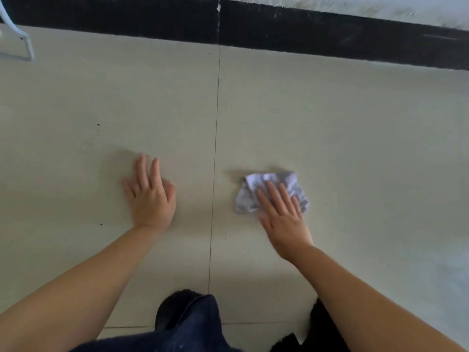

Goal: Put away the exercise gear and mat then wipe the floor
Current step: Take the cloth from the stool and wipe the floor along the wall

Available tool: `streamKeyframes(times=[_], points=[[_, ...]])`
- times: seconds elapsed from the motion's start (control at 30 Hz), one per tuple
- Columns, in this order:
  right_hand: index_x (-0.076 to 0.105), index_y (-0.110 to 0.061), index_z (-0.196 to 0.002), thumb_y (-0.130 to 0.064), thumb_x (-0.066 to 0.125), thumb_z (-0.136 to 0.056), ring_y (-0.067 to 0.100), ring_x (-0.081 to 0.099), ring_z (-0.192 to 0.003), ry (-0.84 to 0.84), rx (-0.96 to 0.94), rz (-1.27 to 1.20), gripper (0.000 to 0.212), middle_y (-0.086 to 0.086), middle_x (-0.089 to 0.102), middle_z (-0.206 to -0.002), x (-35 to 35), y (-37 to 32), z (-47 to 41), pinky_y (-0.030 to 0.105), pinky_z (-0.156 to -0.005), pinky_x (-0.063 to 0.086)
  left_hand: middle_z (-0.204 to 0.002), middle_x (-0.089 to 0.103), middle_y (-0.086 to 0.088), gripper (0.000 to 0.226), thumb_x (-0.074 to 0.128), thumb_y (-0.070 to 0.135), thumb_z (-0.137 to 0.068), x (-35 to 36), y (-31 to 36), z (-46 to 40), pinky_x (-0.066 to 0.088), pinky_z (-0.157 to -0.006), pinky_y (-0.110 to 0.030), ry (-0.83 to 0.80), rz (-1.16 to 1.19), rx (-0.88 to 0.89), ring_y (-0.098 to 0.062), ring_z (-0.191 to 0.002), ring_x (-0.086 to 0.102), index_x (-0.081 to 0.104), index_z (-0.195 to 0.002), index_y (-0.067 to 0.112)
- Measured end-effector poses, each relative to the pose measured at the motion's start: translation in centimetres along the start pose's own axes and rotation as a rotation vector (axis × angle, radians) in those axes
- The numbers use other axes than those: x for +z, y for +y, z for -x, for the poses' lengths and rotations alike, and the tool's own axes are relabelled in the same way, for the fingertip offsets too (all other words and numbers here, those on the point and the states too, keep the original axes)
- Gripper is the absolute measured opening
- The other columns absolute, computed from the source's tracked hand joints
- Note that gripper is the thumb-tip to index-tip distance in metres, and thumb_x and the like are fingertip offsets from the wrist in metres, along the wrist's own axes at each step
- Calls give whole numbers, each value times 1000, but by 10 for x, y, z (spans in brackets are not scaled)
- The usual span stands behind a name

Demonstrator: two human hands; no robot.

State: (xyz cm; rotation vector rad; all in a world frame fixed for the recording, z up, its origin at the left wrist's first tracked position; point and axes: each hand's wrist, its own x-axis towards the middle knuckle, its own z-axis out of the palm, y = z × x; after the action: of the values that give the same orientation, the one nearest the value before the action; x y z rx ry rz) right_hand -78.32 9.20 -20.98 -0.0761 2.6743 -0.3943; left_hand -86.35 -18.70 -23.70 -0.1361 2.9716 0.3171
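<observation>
The right hand (284, 219) presses the cloth (272, 191) flat; the left hand (152, 196) rests flat on the floor (355, 148) — better wipe in overlapping strokes.

2 hands (152, 196), 1 cloth (271, 189).

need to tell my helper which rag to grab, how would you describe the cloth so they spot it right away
Start at the long grout line down the pale floor; look right of it. There the right hand presses flat on the cloth, the only crumpled, whitish-lavender thing on smooth tile.
</observation>
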Motion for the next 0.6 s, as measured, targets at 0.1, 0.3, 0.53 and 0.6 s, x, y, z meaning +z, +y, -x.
streamKeyframes(times=[0.1, 0.3, 0.53, 0.6], points=[[8, -21, -153, -34, 28, -101, 26, -3, -147, 62, 513, -138, 56, 6, 0, -161, -33, 96, 19, 44, -119, 5, -149, 30, -25, 58, 34, 32, -89, -1, 18, -20, 15, -110, -59, 9, 2, 180, -39, -139, 29, 41, -138, 0], [31, -11, -147, -35, 29, -99, 41, 14, -141, 106, 738, -143, 53, 22, 18, -155, -62, 83, -56, 59, -113, 17, -153, 27, -18, 66, 21, 37, -89, -1, 48, -76, 7, -115, -54, -59, 8, 228, -32, -144, 23, 36, -143, 4], [37, -20, -145, -39, 29, -92, 32, 18, -143, 78, -143, 78, 57, 6, 31, -154, -5, -89, -98, 51, -112, 14, -146, 40, -18, 55, 34, 25, -89, 13, 41, -81, 22, -110, -56, 82, -20, 267, -33, -136, 38, 45, -137, 3], [38, -24, -144, -38, 32, -94, 30, 28, -142, 133, -250, 143, 52, 2, 36, -152, -9, -44, -99, 49, -114, 20, -147, 39, -18, 54, 34, 25, -89, 13, 42, -82, 21, -111, -55, 91, -22, 264, -32, -137, 37, 44, -138, 4]])
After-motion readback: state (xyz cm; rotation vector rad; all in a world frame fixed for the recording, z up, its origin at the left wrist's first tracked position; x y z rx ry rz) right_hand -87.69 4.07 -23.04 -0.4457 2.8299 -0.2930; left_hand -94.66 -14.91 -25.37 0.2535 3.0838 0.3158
